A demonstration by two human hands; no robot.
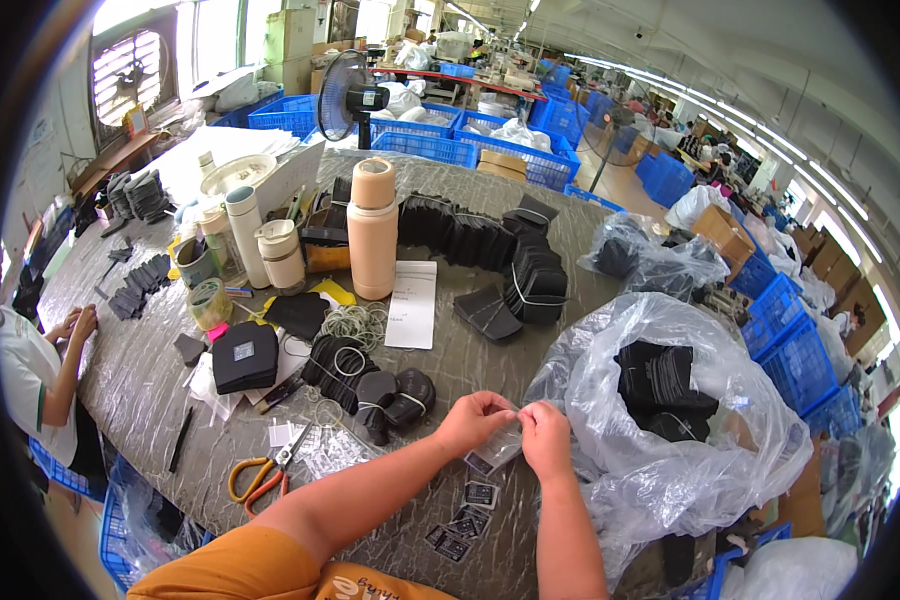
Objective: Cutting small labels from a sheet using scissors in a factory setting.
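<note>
My left hand (473, 420) and my right hand (547, 438) meet over the table, fingers pinched together. Between and below them hangs what looks like a small clear plastic bag (503, 446), with both hands holding its upper edge. A dark printed label (478, 462) shows at its lower left; I cannot tell whether it is inside. Closer to me lie several black labels with white print (468, 520). To the left sit rubber-banded black padded pieces (408, 398), orange-handled scissors (262, 478) and a pile of small clear and white pieces (335, 452).
A large clear bag (670, 480) holding black pieces (665, 385) stands close on my right. A peach flask (372, 230), a white paper slip (411, 305) and loose rubber bands (358, 322) lie ahead. Another person's hands (75, 325) are at the far left edge.
</note>
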